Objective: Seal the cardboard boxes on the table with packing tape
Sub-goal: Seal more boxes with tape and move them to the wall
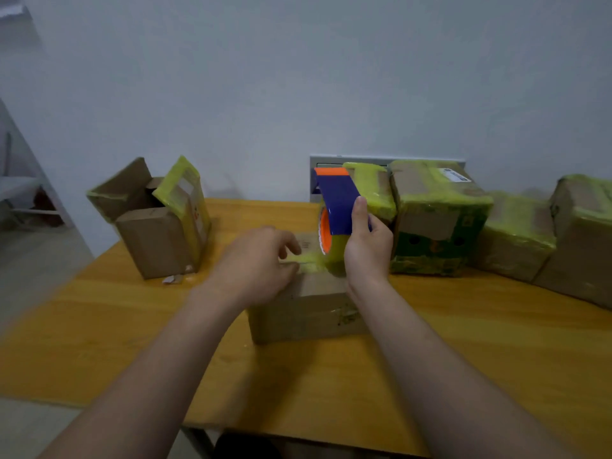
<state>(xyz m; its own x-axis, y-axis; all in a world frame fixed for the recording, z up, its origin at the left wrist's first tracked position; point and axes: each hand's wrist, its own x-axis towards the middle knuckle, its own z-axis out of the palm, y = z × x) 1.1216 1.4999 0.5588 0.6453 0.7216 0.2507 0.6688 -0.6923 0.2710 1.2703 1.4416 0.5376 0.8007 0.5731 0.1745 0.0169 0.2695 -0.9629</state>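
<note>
A small brown cardboard box (308, 309) sits in the middle of the wooden table (99, 326). My right hand (367, 250) grips a blue and orange tape dispenser (336, 207) with a roll of yellowish tape, held upright over the box's top right. A strip of tape (306, 261) runs from the roll leftward across the box top. My left hand (258, 263) rests on the box top at the left, its thumb and fingers pinching the strip's free end.
An open box (155, 233) with raised flaps and yellow tape stands at the left. Several boxes wrapped in yellow tape (437, 220) line the back right, up to the table's right edge. A grey wall lies behind; the table's front edge is near me.
</note>
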